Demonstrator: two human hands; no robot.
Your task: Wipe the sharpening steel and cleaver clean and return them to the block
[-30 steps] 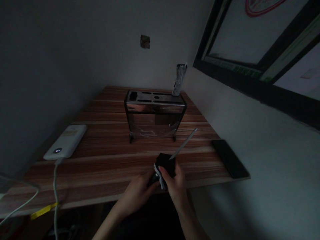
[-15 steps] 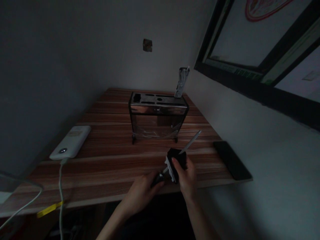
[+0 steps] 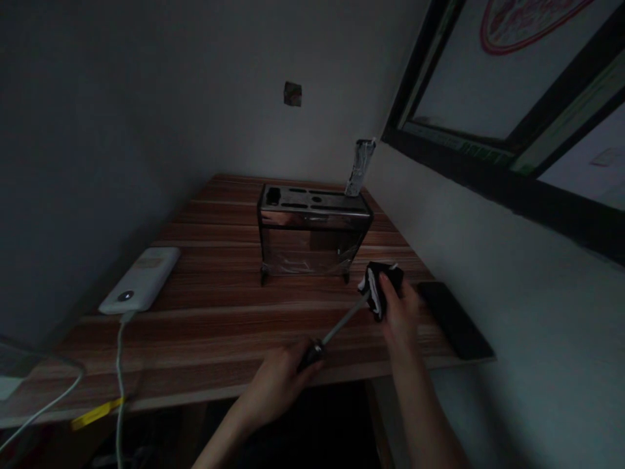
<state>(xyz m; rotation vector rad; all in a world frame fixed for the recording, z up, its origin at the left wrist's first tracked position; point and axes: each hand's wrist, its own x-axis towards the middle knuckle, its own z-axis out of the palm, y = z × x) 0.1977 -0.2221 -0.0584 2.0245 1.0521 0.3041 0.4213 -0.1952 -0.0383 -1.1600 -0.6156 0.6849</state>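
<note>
Knife (image 3: pixel 312 354) clasped in left hand (image 3: pixel 277 383); right hand (image 3: pixel 401 314) pinches black cloth (image 3: pixel 379 271) around blade (image 3: pixel 346 318); green frame print (image 3: pixel 484 152) illegible.

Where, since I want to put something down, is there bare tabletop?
Bare wood shows between the white device and the slotted holder, and between the cable and the left hand. The right is crowded: the right hand, black cloth and black phone sit close together.

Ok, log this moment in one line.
left hand: grips long thin tool by dark handle | right hand: holds black cloth around tool's far end | slotted stand: upright on table, beyond hands
</note>
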